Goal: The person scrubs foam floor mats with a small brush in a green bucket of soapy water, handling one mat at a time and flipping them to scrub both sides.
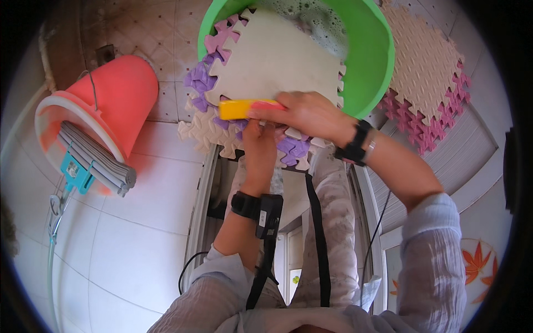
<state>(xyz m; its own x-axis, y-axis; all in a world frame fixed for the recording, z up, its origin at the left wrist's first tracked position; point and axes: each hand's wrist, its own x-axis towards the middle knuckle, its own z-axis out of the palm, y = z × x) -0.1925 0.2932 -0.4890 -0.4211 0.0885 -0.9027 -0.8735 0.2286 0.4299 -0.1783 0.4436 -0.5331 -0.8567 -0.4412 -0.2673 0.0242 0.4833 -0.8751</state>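
Note:
My right hand (308, 114) is closed around a yellow-and-pink scrub brush (235, 109), slightly blurred, its bristles out of sight. The brush lies over the near edge of a cream foam mat tile (277, 58) with jigsaw-cut sides. Just below the brush, my left hand (259, 147) grips the near edge of the tiles, its fingertips partly hidden. Purple (201, 79) and more cream tiles (208, 132) stick out under the top one. The stack leans over a green basin (366, 55) with foamy water (311, 22) in it.
To the left, a coral-red bucket (122, 97) lies tipped, with a grey sponge mop head (97, 158) at its mouth. Another stack of cream and pink foam tiles (425, 66) is at the right. A cabinet-like grey panel (466, 139) sits beyond my right arm.

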